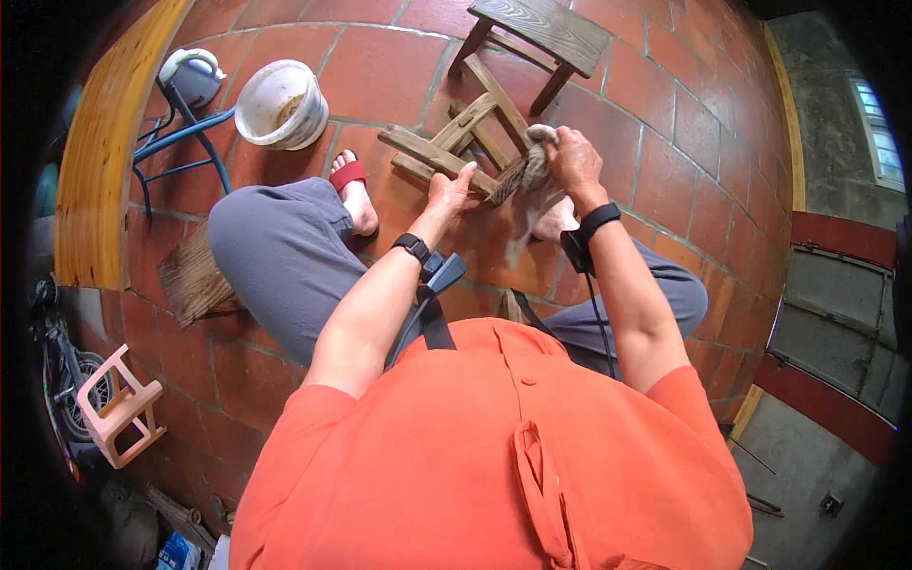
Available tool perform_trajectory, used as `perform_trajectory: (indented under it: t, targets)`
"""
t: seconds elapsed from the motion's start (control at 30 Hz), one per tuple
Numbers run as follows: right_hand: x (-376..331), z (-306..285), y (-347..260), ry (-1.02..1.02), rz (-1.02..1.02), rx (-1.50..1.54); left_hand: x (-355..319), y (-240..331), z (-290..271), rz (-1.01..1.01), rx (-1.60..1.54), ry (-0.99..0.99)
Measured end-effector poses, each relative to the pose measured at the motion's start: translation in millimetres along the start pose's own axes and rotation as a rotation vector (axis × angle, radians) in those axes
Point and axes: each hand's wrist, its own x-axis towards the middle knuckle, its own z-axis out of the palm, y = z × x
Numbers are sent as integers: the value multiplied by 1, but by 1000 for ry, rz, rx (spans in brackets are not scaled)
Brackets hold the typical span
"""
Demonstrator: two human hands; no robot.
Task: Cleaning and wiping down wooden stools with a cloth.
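A small wooden stool lies tipped on its side on the tiled floor in front of me, its legs and crossbars facing up and away. My left hand grips the near end of one of its wooden bars, thumb on top. In my right hand is a greyish cloth, bunched in the fingers and pressed against the stool's right edge. The lower end of the cloth hangs down and is blurred. Part of the stool's seat is hidden behind the cloth and my hands.
Beyond the held stool stands a second wooden stool. A white bucket with brown residue is at the far left, beside a blue metal frame. A wooden board, a wooden stool and a pink plastic stool are on my left.
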Motion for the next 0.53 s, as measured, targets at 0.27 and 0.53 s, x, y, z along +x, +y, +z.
perform_trajectory:
  t: [0.27,0.53]
  targets:
    - [-48,9,-43,-135,-172,39,-2,2,-4,-155,-154,44]
    - [-11,1,-1,-37,41,11,-12,68,-6,-54,-420,472]
